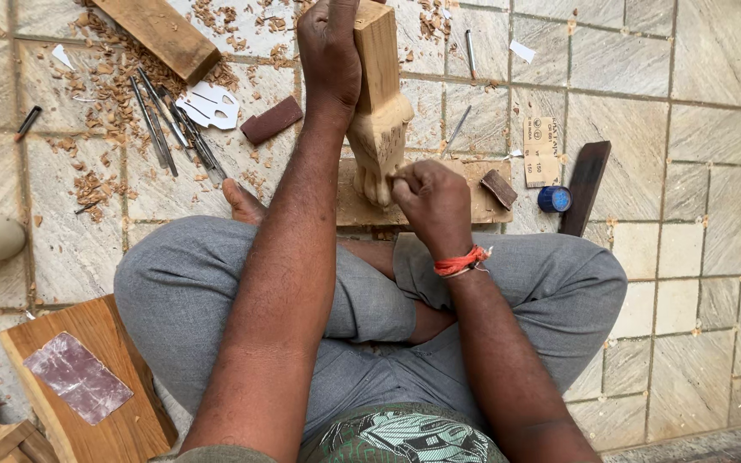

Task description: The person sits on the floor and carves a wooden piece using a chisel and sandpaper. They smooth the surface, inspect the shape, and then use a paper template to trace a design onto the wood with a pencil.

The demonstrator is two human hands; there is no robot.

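The left hand (329, 51) is clasped around the top of a pale, claw-footed carved wooden leg (379, 120) standing upright on a flat board (465, 206), while the right hand (430, 201) pinches something small against the leg's ridged foot.

Pale stone-tiled floor (696, 129) with dark grout lines, strewn with wood shavings (105, 77), in even daylight

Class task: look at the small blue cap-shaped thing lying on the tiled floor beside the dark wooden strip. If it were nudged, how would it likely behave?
The blue cap looks round and small, so it would probably be light and slide easily on the stone tiles. It seems to rest on a flat face, so it likely would not roll unless tipped onto its edge.
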